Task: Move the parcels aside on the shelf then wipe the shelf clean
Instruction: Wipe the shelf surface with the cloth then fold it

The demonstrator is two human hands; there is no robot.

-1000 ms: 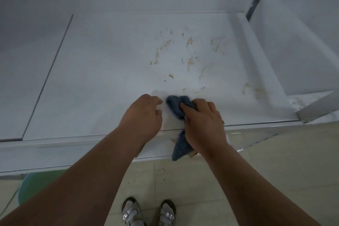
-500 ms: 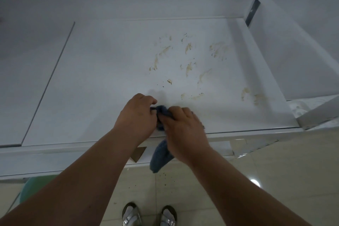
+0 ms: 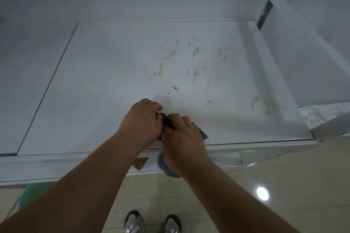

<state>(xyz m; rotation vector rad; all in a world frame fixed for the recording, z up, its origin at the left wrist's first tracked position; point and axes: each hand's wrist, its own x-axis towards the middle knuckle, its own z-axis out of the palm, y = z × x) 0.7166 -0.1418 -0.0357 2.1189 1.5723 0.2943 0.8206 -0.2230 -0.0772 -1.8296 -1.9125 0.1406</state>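
Presently: both forearms reach forward from the lower edge of the view and meet at the front edge of the white shelf (image 3: pixel 113 85).

Left hand (image 3: pixel 143 122): knuckles up, fingers curled inward, gripping one end of the blue cloth (image 3: pixel 166 120), just beside the right hand.

Right hand (image 3: pixel 182 138): back of hand up, fingers curled over the bunched cloth, pressing it onto the shelf; somewhat blurred. A cloth edge shows past its far side, and a tail hangs below the wrist, over the shelf's front lip.

Brown smears (image 3: pixel 196 62): scattered on the shelf beyond and to the right of both hands, apart from the cloth.

Tiled floor (image 3: pixel 284 185): below the shelf, nearer than the hands; two sandalled feet (image 3: pixel 153 222) at the bottom of the view.
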